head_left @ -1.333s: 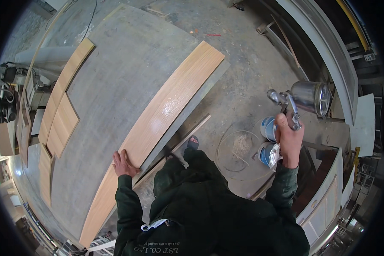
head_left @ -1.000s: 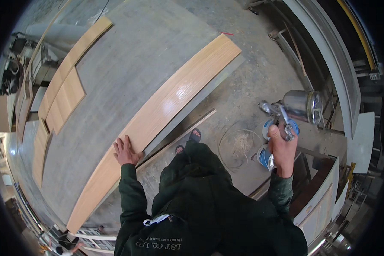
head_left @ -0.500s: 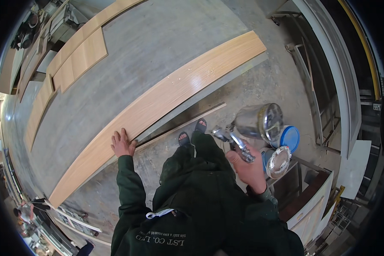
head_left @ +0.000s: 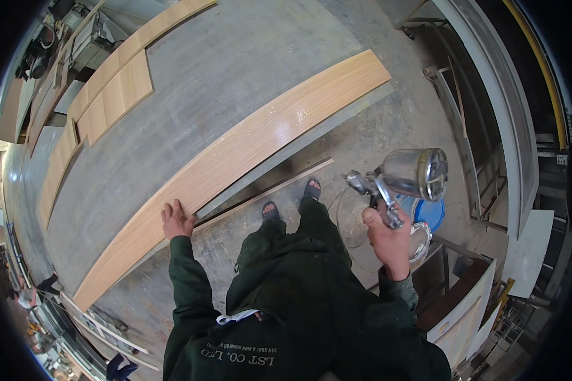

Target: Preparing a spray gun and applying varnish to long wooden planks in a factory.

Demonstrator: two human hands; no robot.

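Note:
A long, light wood board [head_left: 260, 143] lies diagonally across the grey work surface, with a wet-looking shine toward its far right part. My left hand [head_left: 177, 220] rests on the board's near edge at the left, fingers apart on top and the thumb toward the edge. My right hand [head_left: 389, 244] is closed round the handle of a metal spray gun [head_left: 382, 189], held in the air to the right of the board. The gun's silver cup [head_left: 408, 174] sits on top, and its nozzle faces left. Part of the trigger is hidden by my fingers.
More wood panels [head_left: 111, 105] lie at the far left of the grey surface [head_left: 203, 76]. Beyond my right hand stand a bucket with a blue lid [head_left: 431, 214] and a foil-like round lid [head_left: 420, 241]. A metal frame [head_left: 454, 108] is at the right; a narrow strip [head_left: 299, 175] lies below.
My right hand has carried the spray gun to the right and turned it so more of its side shows. My left hand stays on the board, slightly further left. My feet stand wider apart.

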